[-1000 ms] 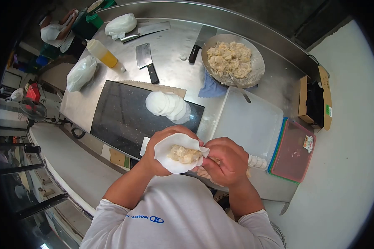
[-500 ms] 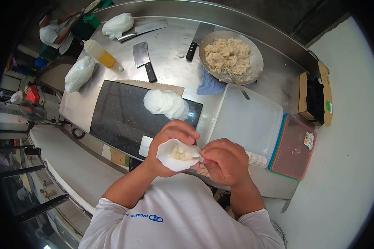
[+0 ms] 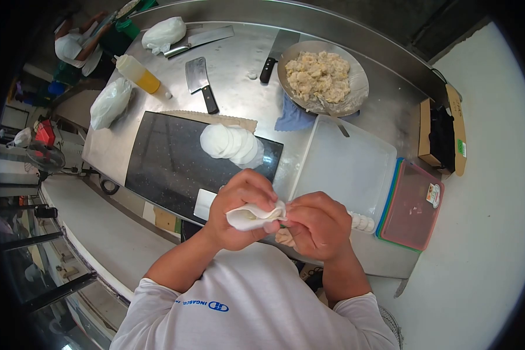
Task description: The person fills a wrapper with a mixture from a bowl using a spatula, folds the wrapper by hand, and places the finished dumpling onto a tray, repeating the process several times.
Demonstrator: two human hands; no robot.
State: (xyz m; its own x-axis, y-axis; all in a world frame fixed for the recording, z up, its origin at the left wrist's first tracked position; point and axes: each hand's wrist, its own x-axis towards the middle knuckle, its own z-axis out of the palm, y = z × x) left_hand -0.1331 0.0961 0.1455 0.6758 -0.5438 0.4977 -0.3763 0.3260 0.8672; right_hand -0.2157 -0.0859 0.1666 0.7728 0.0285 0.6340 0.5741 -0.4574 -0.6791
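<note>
A round white dumpling wrapper [image 3: 243, 219] is folded around pale filling, with only a little of the filling showing through its open left side. My left hand [image 3: 232, 204] cups the wrapper from beneath and behind, thumb and fingers closing its sides. At the wrapper's right end, my right hand [image 3: 321, 224] pinches the pleated edge between thumb and fingertips. Beyond my hands, a fanned stack of white wrappers [image 3: 230, 144] lies on a black speckled board [image 3: 166, 157]. A wide metal bowl [image 3: 357, 93] heaped with filling [image 3: 319, 76] stands at the back right.
A translucent tray [image 3: 350, 169] and coloured cutting boards [image 3: 411, 204] lie to the right. Farther back are a cleaver [image 3: 199, 81], a long knife [image 3: 210, 37], an oil bottle [image 3: 139, 74] and a white plastic bag [image 3: 109, 104]. A person [image 3: 76, 44] is at the far left.
The wrapper has gone from spread open to folded nearly together over its filling. My left fingers have closed in along its edge, while my right hand keeps its pinch.
</note>
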